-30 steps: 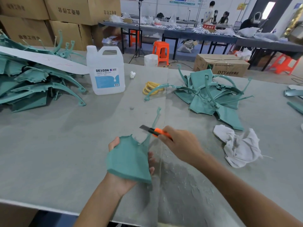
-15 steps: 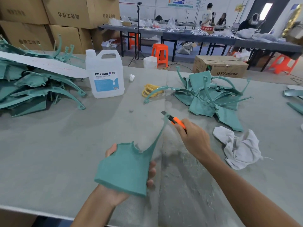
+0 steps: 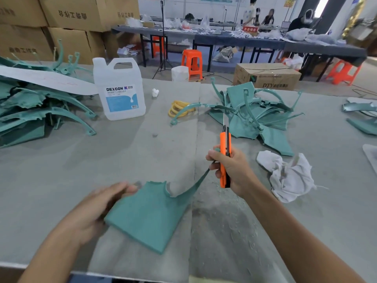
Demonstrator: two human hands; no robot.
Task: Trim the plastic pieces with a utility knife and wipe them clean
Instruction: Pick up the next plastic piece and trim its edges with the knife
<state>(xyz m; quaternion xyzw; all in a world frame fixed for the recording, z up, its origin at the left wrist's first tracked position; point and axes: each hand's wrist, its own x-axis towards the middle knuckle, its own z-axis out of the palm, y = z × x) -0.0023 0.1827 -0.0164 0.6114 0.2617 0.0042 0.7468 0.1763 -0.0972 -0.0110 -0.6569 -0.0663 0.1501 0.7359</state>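
A teal plastic piece (image 3: 149, 215) with a broad flat body and a thin curved arm hangs over the near table. My left hand (image 3: 98, 209) grips its left edge, blurred by motion. My right hand (image 3: 230, 170) grips an orange utility knife (image 3: 225, 158) upright, blade pointing away, and its fingers also pinch the tip of the thin arm. A crumpled white rag (image 3: 285, 176) lies to the right of my right hand.
A teal pile (image 3: 255, 117) sits behind the knife, another teal heap (image 3: 36, 107) at far left. A clear DEXCON jug (image 3: 119, 90) and yellow rubber bands (image 3: 179, 109) stand mid-table. Plastic shavings (image 3: 224, 231) litter the grey table. Boxes, stools and people are behind.
The knife swung from pointing left along the thin arm to standing upright. My right hand now holds the arm's tip. My left hand shifted from under the piece to its left edge.
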